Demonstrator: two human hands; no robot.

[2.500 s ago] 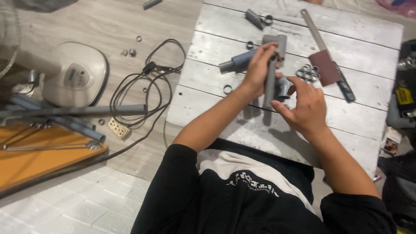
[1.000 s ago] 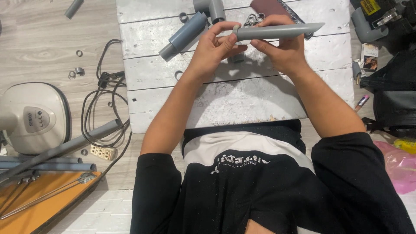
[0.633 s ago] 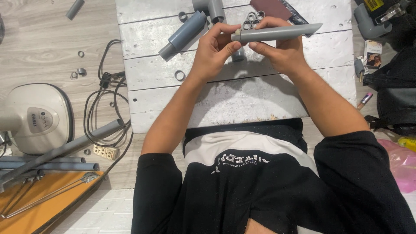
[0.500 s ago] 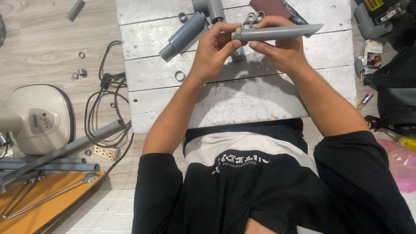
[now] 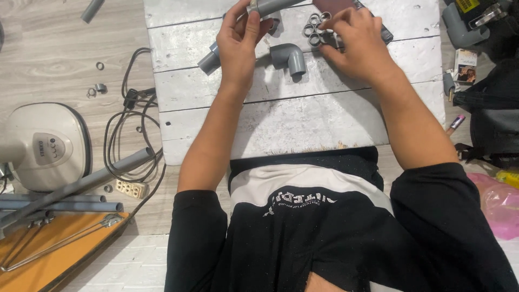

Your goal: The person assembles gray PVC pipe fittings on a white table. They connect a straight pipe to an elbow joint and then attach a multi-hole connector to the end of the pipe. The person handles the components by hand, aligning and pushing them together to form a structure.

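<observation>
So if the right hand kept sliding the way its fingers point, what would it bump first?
Probably the cluster of small grey rings; the right hand already has its fingertips beside them.

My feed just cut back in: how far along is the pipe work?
Early, by the look of it. Done: nothing looks joined yet. In hand: the left hand grips a grey pipe, and the right hand is on the rings. Left: the elbow lies loose on the board, and a second pipe lies unused.
</observation>
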